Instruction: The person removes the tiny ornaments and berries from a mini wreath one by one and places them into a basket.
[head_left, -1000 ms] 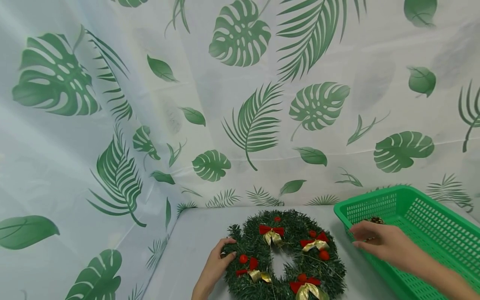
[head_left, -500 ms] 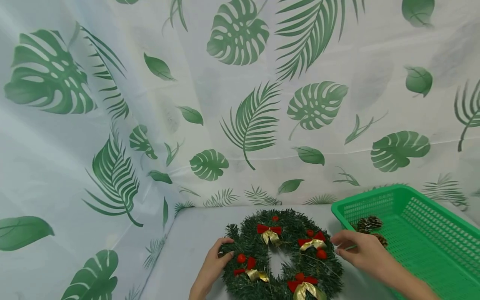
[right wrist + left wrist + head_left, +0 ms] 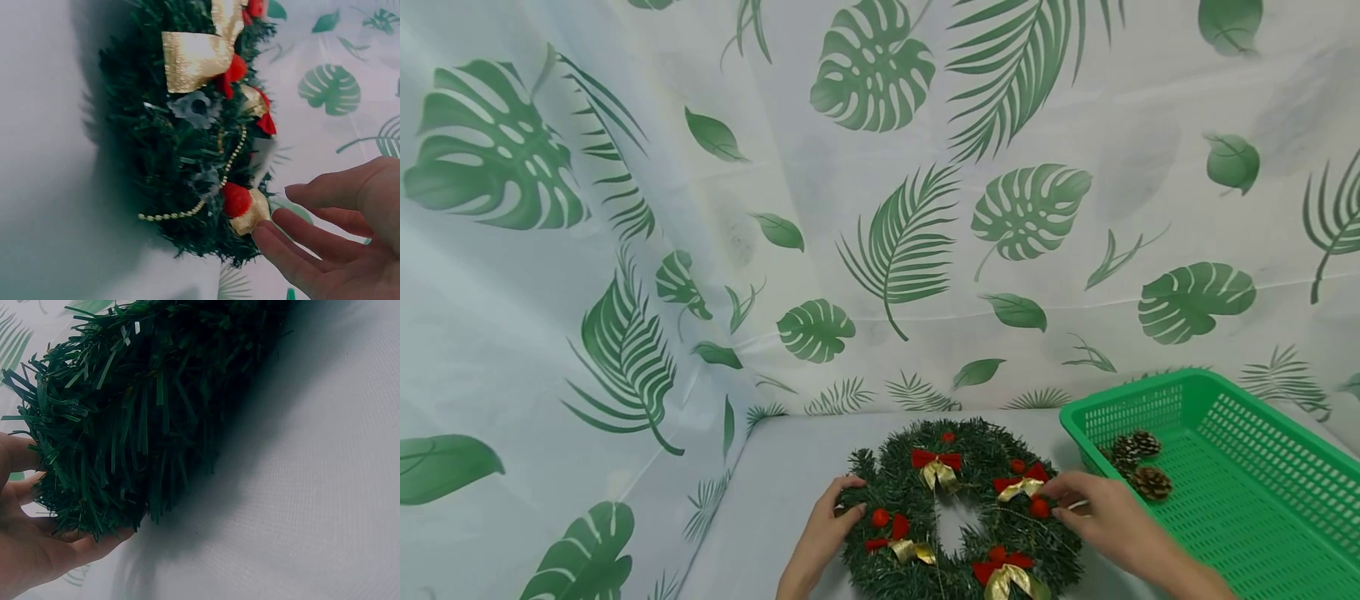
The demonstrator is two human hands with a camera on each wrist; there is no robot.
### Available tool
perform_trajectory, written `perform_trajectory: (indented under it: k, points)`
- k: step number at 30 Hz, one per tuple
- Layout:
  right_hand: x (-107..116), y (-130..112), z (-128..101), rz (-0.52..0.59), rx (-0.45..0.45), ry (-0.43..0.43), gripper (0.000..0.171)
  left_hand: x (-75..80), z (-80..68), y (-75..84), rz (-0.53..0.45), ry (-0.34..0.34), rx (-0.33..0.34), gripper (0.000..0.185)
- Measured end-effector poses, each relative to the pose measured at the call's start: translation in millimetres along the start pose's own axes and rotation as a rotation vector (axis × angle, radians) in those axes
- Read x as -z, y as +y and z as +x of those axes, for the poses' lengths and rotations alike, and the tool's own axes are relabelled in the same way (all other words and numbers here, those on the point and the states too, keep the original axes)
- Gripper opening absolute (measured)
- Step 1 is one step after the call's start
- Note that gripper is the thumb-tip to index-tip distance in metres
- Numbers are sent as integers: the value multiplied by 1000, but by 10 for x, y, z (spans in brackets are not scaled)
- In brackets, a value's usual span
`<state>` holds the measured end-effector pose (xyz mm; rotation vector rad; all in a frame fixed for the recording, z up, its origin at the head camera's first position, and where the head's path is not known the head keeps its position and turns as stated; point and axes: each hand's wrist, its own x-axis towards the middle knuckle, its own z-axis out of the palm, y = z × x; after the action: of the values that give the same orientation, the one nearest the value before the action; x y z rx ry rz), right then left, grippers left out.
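A green tinsel wreath (image 3: 958, 508) with red-and-gold bows and red balls lies flat on the white table (image 3: 790, 483). My left hand (image 3: 853, 498) grips its left edge, thumb on top and fingers underneath. The left wrist view shows that hand (image 3: 44, 500) curled round the wreath's (image 3: 144, 406) needles. My right hand (image 3: 1060, 504) reaches to the wreath's right side, fingertips by a red ball (image 3: 1039, 507). In the right wrist view that hand (image 3: 278, 209) is spread and empty, its fingers (image 3: 294, 256) just short of a red ball (image 3: 236, 199) on the wreath (image 3: 181, 150).
A green plastic basket (image 3: 1240, 417) stands at the right with three pine cones (image 3: 1138, 462) in its near-left corner. A leaf-printed white cloth (image 3: 880, 208) hangs behind and to the left of the table.
My right hand has come out of the basket and moved left to the wreath's right side, uncovering the pine cones. The left hand has kept its hold.
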<state>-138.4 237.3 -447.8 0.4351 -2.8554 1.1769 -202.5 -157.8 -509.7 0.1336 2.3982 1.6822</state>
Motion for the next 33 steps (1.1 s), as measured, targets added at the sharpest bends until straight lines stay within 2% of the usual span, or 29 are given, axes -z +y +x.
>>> perform_trajectory:
  k: [6, 9, 20, 33]
  points:
    - [-134, 10, 63, -86, 83, 38, 25, 3, 0, -8, -6, -6, -8, 40]
    - [-187, 23, 93, -115, 97, 52, 24, 3, 6, -16, -7, -4, -9, 40]
    - [-275, -15, 189, -143, -36, 46, 24, 3, 4, -20, -20, -7, 10, 40]
    - [-308, 5, 207, -176, -40, 60, 25, -2, 21, -34, -24, 1, 17, 40]
